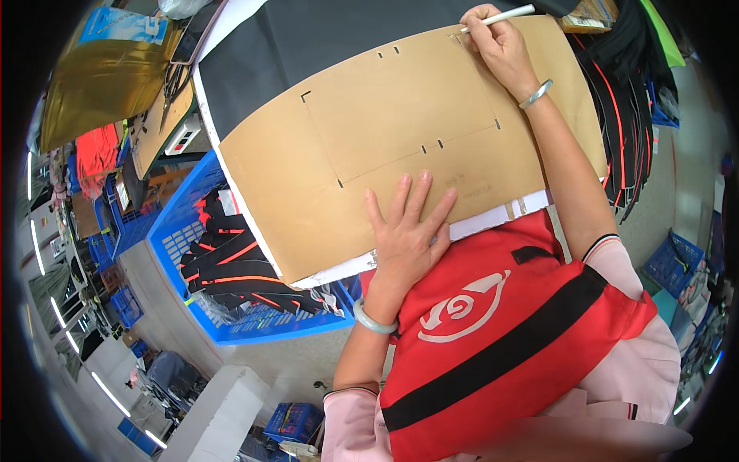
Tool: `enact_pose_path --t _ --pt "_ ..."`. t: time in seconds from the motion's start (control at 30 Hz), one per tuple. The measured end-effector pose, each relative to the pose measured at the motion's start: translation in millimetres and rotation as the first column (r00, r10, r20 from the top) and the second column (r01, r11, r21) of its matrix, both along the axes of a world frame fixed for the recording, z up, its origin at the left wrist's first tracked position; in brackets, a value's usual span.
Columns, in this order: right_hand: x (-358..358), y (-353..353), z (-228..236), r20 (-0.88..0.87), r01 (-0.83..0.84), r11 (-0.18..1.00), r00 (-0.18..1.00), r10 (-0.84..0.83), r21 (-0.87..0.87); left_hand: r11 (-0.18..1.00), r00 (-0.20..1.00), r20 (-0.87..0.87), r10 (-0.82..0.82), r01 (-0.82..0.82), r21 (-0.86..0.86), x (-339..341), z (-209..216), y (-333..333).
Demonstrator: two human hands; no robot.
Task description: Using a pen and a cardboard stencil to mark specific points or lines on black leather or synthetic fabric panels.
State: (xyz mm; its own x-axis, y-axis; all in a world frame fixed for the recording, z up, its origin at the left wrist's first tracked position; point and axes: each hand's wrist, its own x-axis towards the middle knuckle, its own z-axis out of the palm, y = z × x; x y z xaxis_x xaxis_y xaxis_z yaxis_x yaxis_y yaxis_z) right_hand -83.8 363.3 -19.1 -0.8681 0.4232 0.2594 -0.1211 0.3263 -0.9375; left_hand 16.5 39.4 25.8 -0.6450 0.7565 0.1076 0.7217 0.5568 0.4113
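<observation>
A large tan card pattern (400,100) with small slots and L-shaped cut-outs lies over black material (269,61). Thin lines run between some of the slots. My right hand (502,52) is closed around a slim white marking pen (512,14), its tip down at a cut-out near the card's far right part. My left hand (412,231) rests with fingers spread on the card's near edge, holding nothing. White board (485,219) shows under that near edge, close to my red apron.
A blue crate (223,335) holding black pieces with orange trim (239,262) stands left of the table. Scissors (171,96) and a phone (194,38) lie at the upper left. More black, orange-edged pieces (616,131) hang at the right.
</observation>
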Motion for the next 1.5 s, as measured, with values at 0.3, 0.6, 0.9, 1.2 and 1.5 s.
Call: enact_pose_path --t 0.3,0.6,0.9,1.2,1.5 --pt "-16.0 -80.0 22.5 0.142 0.016 0.992 0.989 -0.034 0.127 1.0 1.0 -0.01 0.016 -0.016 0.018 2.2 -3.6 -2.4" --pt "-17.9 -81.6 22.6 0.134 0.036 0.967 0.988 -0.072 0.254 1.0 1.0 0.004 -0.005 0.005 0.012 1.7 -5.1 -3.6" --pt "-17.1 -87.2 24.9 -0.031 0.055 0.904 0.998 -0.046 0.423 1.0 1.0 0.016 0.003 -0.003 0.023 2.0 -5.3 -3.3" --pt "-21.7 -91.2 19.2 0.003 0.028 0.984 1.0 -0.029 0.175 1.0 1.0 0.026 0.004 -0.005 0.02 1.1 -3.2 -1.9" --pt "-22.9 -101.9 30.1 0.111 -0.01 0.957 0.994 -0.023 0.291 1.0 1.0 0.031 0.005 -0.006 0.03 1.5 -2.9 -2.5"
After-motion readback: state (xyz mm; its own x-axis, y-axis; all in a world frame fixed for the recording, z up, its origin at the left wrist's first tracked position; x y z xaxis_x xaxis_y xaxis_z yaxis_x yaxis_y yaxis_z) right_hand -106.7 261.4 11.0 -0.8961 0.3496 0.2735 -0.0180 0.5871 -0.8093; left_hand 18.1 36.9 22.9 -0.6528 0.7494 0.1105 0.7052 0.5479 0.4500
